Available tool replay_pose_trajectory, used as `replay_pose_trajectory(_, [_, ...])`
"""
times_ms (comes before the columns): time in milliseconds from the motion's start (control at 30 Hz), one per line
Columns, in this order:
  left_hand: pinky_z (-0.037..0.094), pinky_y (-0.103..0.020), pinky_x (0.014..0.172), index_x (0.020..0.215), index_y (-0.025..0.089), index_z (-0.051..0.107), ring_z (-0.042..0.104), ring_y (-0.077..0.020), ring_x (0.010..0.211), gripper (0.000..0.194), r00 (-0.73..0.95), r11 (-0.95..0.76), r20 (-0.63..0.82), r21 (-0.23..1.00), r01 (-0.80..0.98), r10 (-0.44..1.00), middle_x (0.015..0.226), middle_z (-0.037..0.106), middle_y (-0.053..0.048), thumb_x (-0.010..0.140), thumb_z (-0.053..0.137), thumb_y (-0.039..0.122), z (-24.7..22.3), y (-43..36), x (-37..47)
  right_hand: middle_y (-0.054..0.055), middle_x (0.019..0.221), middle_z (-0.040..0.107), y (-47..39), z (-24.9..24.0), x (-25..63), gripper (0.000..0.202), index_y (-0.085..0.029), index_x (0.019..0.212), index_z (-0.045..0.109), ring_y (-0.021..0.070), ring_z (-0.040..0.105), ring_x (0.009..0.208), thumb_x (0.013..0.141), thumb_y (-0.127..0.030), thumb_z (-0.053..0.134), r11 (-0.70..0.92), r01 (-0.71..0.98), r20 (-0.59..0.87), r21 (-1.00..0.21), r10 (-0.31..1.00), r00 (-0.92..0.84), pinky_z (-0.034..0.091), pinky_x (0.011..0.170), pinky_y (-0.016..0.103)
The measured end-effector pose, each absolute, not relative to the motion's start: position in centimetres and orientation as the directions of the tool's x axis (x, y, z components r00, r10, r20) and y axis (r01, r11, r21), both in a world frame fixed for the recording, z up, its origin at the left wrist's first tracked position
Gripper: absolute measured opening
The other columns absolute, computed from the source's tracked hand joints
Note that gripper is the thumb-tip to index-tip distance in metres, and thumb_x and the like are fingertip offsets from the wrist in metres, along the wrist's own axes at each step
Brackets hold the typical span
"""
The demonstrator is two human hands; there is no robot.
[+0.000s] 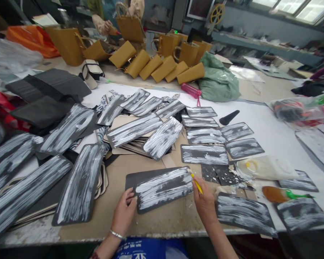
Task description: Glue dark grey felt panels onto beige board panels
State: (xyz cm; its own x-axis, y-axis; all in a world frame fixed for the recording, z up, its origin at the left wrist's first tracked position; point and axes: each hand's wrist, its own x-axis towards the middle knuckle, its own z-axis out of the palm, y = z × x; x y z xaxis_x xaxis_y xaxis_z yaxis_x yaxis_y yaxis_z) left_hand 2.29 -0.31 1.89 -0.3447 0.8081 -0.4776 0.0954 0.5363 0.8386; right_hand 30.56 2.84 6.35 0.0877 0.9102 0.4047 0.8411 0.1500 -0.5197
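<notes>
A dark rectangular panel (164,189) streaked with white paste lies at the front middle of the table, overlapping another dark panel (131,180). My right hand (204,201) is closed round a yellow-handled brush (196,182), whose tip touches the panel's upper right corner. At the panel's left edge, my left hand (125,208) presses with its fingers, a bracelet on the wrist. Just right of my right hand lies another pasted panel (244,212). A translucent container (264,167) with whitish contents rests on its side beyond it.
Many pasted panels (78,183) spread left, behind and right. A brown brush (274,194) with a green handle lies at the right. Farther back are a green plastic bag (218,81), a pink tube (191,90) and mustard bags (164,68). Another person's hands hold a mustard bag (131,28).
</notes>
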Motion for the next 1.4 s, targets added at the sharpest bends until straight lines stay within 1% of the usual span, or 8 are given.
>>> replay_pose_trajectory(200, [0.05, -0.032, 0.064, 0.095, 0.013, 0.056, 0.061, -0.0187, 0.071, 0.056, -0.392, 0.608, -0.609, 0.781, -0.142, 0.69, 0.081, 0.063, -0.007, 0.047, 0.068, 0.038, 2.6, 0.7, 2.5, 0.009, 0.096, 0.064, 3.4, 6.2, 30.8, 0.023, -0.016, 0.103, 0.058, 0.0182, 0.06, 0.093, 0.089, -0.028, 0.042, 0.213, 0.857, 0.419, -0.469, 0.908, 0.004, 0.048, 0.083, 0.034])
replay_pose_trajectory(367, [0.045, -0.026, 0.055, 0.092, 0.011, 0.059, 0.058, -0.0154, 0.062, 0.053, -0.374, 0.638, -0.644, 0.754, -0.159, 0.667, 0.069, 0.064, -0.004, 0.047, 0.068, 0.037, 4.1, 1.1, 3.1, 0.01, 0.099, 0.063, 3.1, 5.5, 30.9, 0.025, -0.016, 0.106, 0.056, 0.0195, 0.059, 0.095, 0.089, -0.027, 0.043, 0.272, 0.866, 0.405, -0.42, 0.91, -0.089, 0.048, 0.083, 0.035])
replay_pose_trajectory(667, [0.045, -0.031, 0.075, 0.075, 0.015, 0.064, 0.059, -0.0185, 0.072, 0.032, -0.223, 0.595, -0.622, 0.783, -0.183, 0.75, 0.067, 0.066, -0.003, 0.051, 0.064, 0.036, 4.6, 0.0, 3.7, 0.009, 0.099, 0.062, 2.9, 6.0, 30.5, 0.025, -0.017, 0.106, 0.056, 0.0184, 0.059, 0.092, 0.09, -0.029, 0.042, 0.295, 0.86, 0.413, -0.416, 0.904, -0.111, 0.049, 0.082, 0.034])
replay_pose_trajectory(833, [0.04, -0.026, 0.06, 0.06, 0.016, 0.058, 0.05, -0.0134, 0.057, 0.022, -0.186, 0.586, -0.576, 0.81, -0.001, 0.796, 0.055, 0.055, 0.002, 0.055, 0.059, 0.038, 3.2, -0.8, 3.8, 0.01, 0.099, 0.064, 1.7, 6.0, 29.9, 0.027, -0.018, 0.104, 0.059, 0.0202, 0.06, 0.093, 0.089, -0.032, 0.043, 0.259, 0.85, 0.382, -0.459, 0.921, -0.074, 0.05, 0.082, 0.037])
replay_pose_trajectory(1000, [0.033, -0.023, 0.05, 0.053, 0.017, 0.052, 0.041, -0.0104, 0.05, 0.024, -0.178, 0.563, -0.542, 0.82, 0.104, 0.821, 0.049, 0.043, 0.005, 0.057, 0.056, 0.041, 3.0, -0.8, 3.7, 0.008, 0.1, 0.065, -1.6, 7.8, 26.7, 0.024, -0.021, 0.102, 0.062, 0.0194, 0.061, 0.093, 0.087, -0.029, 0.046, 0.218, 0.764, 0.292, -0.607, 0.955, -0.041, 0.051, 0.082, 0.035])
replay_pose_trajectory(1133, [0.032, -0.022, 0.042, 0.06, 0.017, 0.057, 0.04, -0.0092, 0.043, 0.029, -0.132, 0.587, -0.576, 0.808, 0.056, 0.807, 0.047, 0.046, 0.005, 0.055, 0.058, 0.046, 3.6, -0.6, 3.5, 0.007, 0.094, 0.067, -2.6, 8.2, 25.4, 0.023, -0.02, 0.097, 0.063, 0.0184, 0.063, 0.087, 0.086, -0.031, 0.047, 0.072, 0.671, 0.178, -0.738, 0.98, 0.09, 0.052, 0.078, 0.032])
replay_pose_trajectory(1233, [0.034, -0.022, 0.04, 0.065, 0.016, 0.059, 0.041, -0.009, 0.038, 0.033, -0.09, 0.588, -0.584, 0.808, 0.034, 0.807, 0.046, 0.049, 0.005, 0.054, 0.059, 0.048, 4.0, -0.3, 3.3, 0.007, 0.088, 0.068, -2.2, 7.3, 27.0, 0.03, -0.018, 0.092, 0.064, 0.0199, 0.064, 0.082, 0.084, -0.041, 0.047, -0.113, 0.664, 0.123, -0.74, 0.947, 0.298, 0.052, 0.073, 0.032])
replay_pose_trajectory(1400, [0.038, -0.024, 0.043, 0.063, 0.017, 0.057, 0.045, -0.0106, 0.039, 0.039, -0.052, 0.554, -0.552, 0.832, 0.041, 0.832, 0.045, 0.05, 0.005, 0.051, 0.063, 0.053, 4.1, 0.1, 2.0, 0.009, 0.088, 0.067, -2.9, 7.7, 30.0, 0.038, -0.016, 0.089, 0.064, 0.022, 0.062, 0.083, 0.08, -0.05, 0.049, -0.248, 0.668, 0.23, -0.702, 0.808, 0.542, 0.048, 0.078, 0.036])
